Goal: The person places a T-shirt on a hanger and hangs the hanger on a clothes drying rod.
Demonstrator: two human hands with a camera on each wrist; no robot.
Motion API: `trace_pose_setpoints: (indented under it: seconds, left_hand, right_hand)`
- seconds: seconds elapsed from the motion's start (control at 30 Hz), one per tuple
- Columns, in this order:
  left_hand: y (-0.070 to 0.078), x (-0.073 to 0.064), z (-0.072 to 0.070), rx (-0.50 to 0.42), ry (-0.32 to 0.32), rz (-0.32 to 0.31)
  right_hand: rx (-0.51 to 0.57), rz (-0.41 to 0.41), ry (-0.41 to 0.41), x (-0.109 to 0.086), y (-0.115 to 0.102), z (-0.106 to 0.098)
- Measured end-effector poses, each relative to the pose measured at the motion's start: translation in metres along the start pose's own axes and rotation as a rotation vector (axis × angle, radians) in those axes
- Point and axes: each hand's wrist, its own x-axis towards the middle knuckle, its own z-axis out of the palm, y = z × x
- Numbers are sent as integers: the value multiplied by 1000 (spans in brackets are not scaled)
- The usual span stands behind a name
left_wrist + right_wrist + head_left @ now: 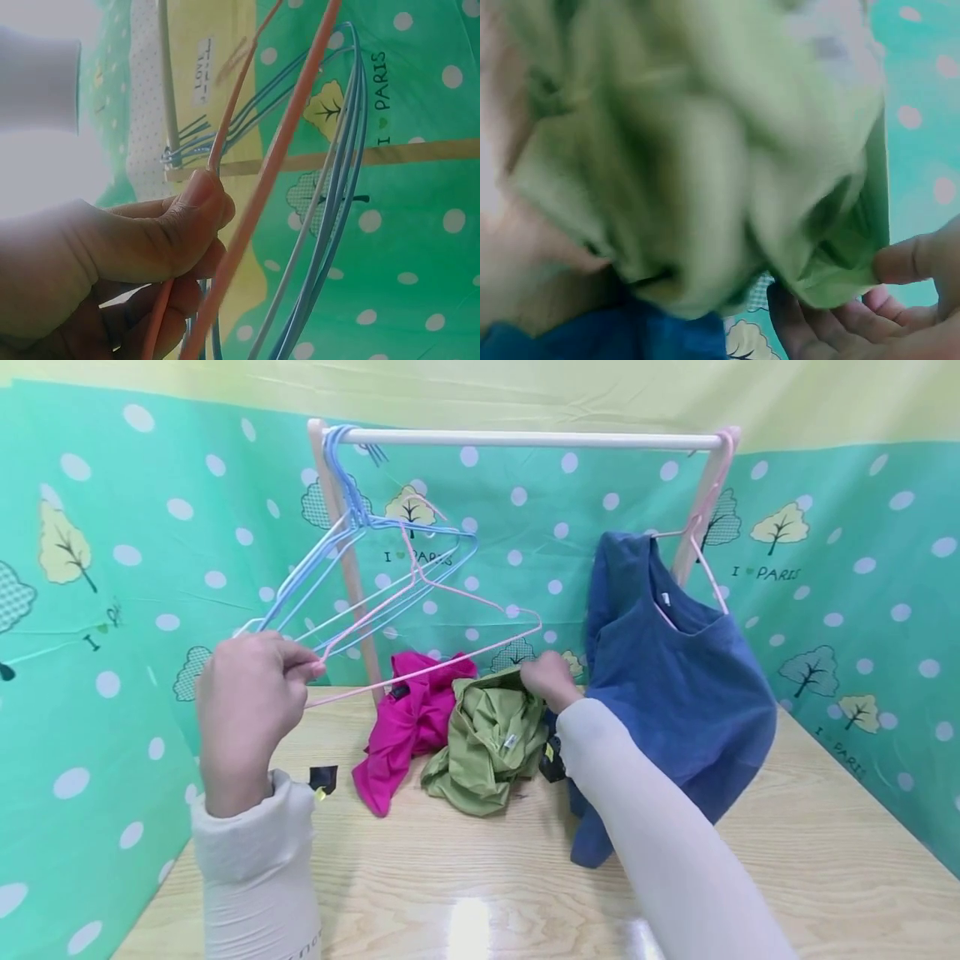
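My left hand (251, 702) pinches a pink wire hanger (281, 135) near one shoulder end, thumb on top of the wire in the left wrist view. The hanger is off the rail, its hook pointing up and its bottom bar slanting across the front of the rack. With its thumb and fingers, my right hand (551, 681) pinches the edge of a crumpled green garment (487, 735). Part of that garment is lifted, while its lower folds spread over the table in the head view. A white label shows inside it.
A white rail (525, 439) on wooden posts carries several blue hangers (352, 497) at its left end. At its right end a blue garment (675, 677) hangs on another pink hanger (708, 568). A magenta garment (408, 727) lies left of the green one on the wooden table (405, 877).
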Motion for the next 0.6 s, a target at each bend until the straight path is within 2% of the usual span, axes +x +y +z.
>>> trace_pose_setpoints:
  seconds: [0.1, 0.2, 0.4, 0.6]
  left_hand:
    - [2, 0, 1, -1, 8, 2]
    - [3, 0, 0, 1, 18, 14]
    - [3, 0, 0, -16, 33, 32]
    - [1, -3, -6, -28, 46, 66]
  right_hand:
    - [159, 60, -6, 3, -5, -11]
    - [233, 84, 10, 8, -10, -19]
    - [209, 114, 88, 11, -19, -39]
    - [142, 114, 110, 10, -24, -55]
